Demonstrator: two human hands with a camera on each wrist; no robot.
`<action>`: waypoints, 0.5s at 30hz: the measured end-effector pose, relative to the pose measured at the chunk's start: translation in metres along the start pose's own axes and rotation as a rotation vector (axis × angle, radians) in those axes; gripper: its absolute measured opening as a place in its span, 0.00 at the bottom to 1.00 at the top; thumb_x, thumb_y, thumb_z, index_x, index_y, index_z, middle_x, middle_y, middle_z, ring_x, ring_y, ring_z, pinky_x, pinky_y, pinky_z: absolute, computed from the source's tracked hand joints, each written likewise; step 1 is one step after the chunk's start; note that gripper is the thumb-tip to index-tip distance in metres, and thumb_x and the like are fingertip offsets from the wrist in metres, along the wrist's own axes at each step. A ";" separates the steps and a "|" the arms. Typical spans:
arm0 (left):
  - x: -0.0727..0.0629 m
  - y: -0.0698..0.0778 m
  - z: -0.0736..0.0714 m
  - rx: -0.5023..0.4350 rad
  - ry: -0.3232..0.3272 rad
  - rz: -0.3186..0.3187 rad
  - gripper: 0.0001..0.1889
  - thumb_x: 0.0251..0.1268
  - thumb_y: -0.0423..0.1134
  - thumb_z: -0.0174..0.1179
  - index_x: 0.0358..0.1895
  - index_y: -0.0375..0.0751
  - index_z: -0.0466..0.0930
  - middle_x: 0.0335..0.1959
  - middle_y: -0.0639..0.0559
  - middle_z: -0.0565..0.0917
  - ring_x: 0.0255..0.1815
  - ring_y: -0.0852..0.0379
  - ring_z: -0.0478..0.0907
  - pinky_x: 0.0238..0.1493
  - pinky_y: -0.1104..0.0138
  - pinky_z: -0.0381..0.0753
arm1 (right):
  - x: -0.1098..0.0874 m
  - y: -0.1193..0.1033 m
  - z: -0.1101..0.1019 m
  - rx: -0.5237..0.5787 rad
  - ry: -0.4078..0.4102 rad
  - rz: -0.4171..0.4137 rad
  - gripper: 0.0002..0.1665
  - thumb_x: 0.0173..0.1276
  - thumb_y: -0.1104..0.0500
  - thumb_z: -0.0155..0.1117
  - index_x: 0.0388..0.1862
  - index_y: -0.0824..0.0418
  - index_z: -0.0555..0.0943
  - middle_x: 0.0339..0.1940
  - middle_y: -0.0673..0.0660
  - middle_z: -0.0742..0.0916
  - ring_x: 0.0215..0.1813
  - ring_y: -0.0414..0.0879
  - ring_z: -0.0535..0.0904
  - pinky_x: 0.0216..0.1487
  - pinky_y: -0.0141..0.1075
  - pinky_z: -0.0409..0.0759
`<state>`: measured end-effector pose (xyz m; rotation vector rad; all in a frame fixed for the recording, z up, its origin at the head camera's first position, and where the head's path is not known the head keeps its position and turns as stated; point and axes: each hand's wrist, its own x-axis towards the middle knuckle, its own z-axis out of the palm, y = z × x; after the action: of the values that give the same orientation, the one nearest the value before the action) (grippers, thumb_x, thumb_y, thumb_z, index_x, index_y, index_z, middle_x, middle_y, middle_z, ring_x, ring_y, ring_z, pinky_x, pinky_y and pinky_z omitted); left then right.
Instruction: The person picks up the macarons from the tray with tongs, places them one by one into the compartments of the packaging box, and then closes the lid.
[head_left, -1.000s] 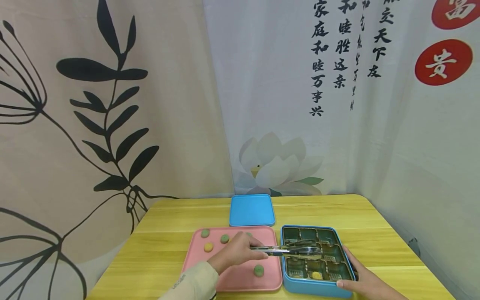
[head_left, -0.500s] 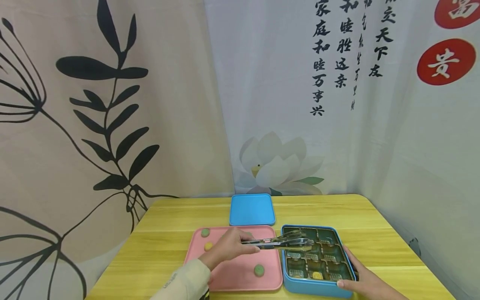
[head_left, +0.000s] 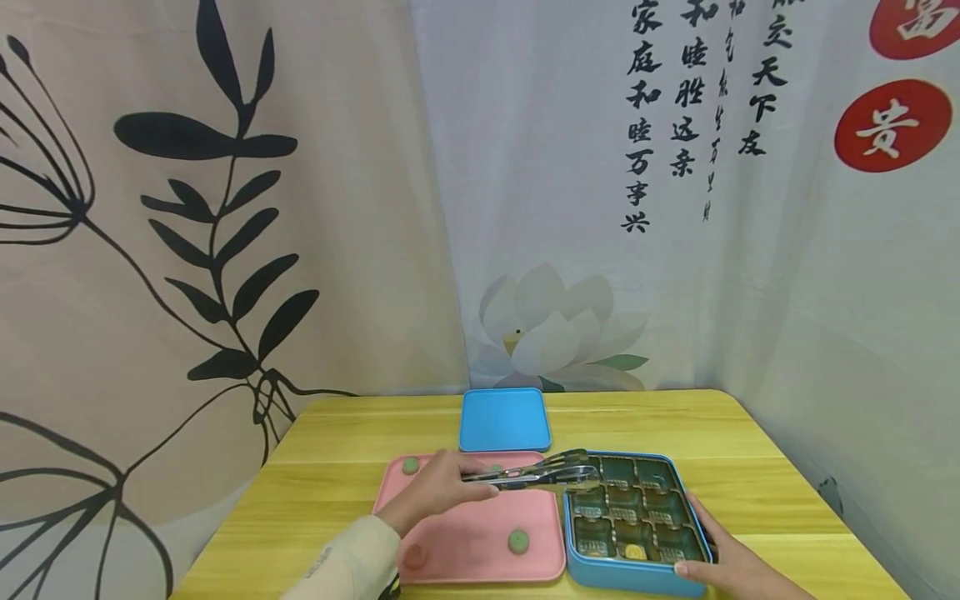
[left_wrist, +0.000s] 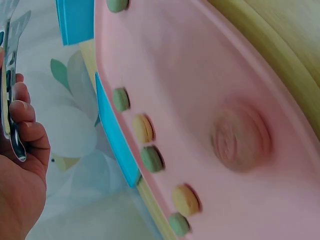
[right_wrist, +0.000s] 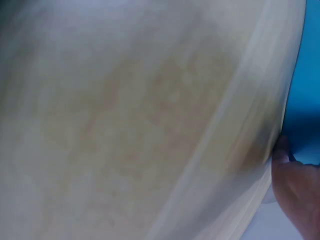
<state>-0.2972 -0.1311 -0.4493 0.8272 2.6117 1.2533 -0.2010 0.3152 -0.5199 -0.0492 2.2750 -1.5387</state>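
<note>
My left hand [head_left: 442,487] grips metal tongs [head_left: 532,475] above the pink tray [head_left: 480,571]. The tongs' tips are spread apart near the left rim of the blue box [head_left: 637,579], with no macaron seen between them. On the tray lie green macarons, such as one [head_left: 518,542] at the front right, plus yellow macarons [left_wrist: 143,128] and a pinkish-brown macaron [left_wrist: 240,137] in the left wrist view. My right hand [head_left: 727,554] holds the box's right side, thumb at the front corner. A yellow macaron [head_left: 635,552] sits in the box's front middle compartment.
A blue lid [head_left: 504,419] lies behind the tray on the wooden table [head_left: 330,467]. The box has a dark divided insert [head_left: 622,500] with several compartments. A printed curtain [head_left: 375,208] hangs behind the table.
My left hand has drawn the tongs leftward from over the box to above the tray. A pinkish-brown macaron at the tray's front left has come into sight. My right hand stays on the box.
</note>
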 end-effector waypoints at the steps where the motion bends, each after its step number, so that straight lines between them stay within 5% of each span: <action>1: -0.001 -0.001 -0.002 0.002 -0.002 -0.001 0.07 0.57 0.51 0.72 0.29 0.55 0.88 0.19 0.63 0.77 0.21 0.64 0.64 0.21 0.70 0.63 | 0.000 0.000 0.000 0.000 0.003 0.003 0.61 0.75 0.49 0.60 0.78 0.63 0.24 0.74 0.80 0.38 0.70 0.83 0.48 0.59 0.71 0.61; 9: -0.011 -0.013 -0.020 0.020 0.019 -0.002 0.05 0.58 0.50 0.71 0.34 0.56 0.90 0.27 0.62 0.83 0.24 0.63 0.70 0.23 0.69 0.69 | 0.000 -0.002 0.000 -0.004 0.023 0.005 0.60 0.74 0.48 0.60 0.79 0.63 0.26 0.74 0.80 0.39 0.70 0.84 0.48 0.58 0.70 0.62; 15: -0.020 -0.023 -0.029 0.018 0.038 -0.072 0.12 0.54 0.57 0.72 0.38 0.58 0.90 0.24 0.61 0.83 0.19 0.62 0.65 0.19 0.69 0.64 | 0.000 0.002 0.000 0.011 -0.023 -0.053 0.59 0.76 0.51 0.58 0.77 0.64 0.23 0.73 0.81 0.37 0.69 0.82 0.54 0.60 0.68 0.65</action>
<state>-0.3003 -0.1731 -0.4496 0.7130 2.6607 1.2399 -0.2003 0.3163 -0.5219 -0.1250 2.2641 -1.5689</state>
